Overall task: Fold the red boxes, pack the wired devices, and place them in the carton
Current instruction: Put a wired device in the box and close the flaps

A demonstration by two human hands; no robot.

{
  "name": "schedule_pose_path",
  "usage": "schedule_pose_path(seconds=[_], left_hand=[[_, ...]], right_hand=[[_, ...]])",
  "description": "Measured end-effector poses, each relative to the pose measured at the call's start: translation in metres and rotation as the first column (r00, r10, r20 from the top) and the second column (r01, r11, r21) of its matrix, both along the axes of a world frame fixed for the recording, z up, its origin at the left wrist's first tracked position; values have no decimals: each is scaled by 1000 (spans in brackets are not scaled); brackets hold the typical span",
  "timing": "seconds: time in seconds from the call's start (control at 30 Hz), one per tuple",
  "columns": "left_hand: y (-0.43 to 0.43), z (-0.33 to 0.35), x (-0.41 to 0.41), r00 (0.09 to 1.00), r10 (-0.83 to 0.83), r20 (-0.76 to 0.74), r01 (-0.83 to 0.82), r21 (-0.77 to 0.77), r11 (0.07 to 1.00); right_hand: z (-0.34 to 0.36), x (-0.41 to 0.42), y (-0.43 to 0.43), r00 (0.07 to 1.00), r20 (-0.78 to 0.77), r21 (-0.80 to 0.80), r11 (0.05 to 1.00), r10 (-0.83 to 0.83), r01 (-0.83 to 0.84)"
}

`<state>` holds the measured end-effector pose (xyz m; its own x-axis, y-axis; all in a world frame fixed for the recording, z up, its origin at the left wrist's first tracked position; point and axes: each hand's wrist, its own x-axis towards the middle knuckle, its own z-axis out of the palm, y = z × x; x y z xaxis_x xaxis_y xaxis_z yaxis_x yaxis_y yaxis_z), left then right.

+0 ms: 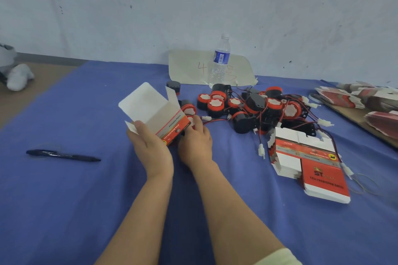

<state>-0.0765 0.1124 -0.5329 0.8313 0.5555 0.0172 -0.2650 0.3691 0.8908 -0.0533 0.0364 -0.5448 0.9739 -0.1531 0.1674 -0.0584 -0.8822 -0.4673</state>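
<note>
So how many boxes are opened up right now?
1: the box gripped in the left hand, lid flap up. The flat boxes lie at right; those piles may hide another.

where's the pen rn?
Head view, left side: the pen lies on the blue cloth, apart from and left of the left hand, which holds the red box.

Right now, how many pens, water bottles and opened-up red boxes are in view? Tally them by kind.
Pen: 1
Water bottle: 1
Opened-up red box: 1, gripped by the left hand
Total: 3
</note>
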Motion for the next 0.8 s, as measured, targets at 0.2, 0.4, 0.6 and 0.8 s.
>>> schedule_pose_path(seconds=[0.2, 0.4, 0.6, 0.8], left_hand=[[-10, 2, -10, 997, -71, 11, 68, 192, 979], [-27, -9, -14, 963, -261, 70, 192, 502, 844], [-35, -21, -10, 919, -376, -120, 347, 699, 625], [-30, -20, -17, 877, -452, -164, 450, 614, 649]], right_hand=[[2, -21, -13, 928, 333, 247, 965, -168, 86], [51, -57, -71, 563, 624, 645, 764, -542, 21], [60, -74, -52, 548, 803, 365, 921, -236, -139], [23, -58, -31, 878, 477, 225, 972, -49, -68]])
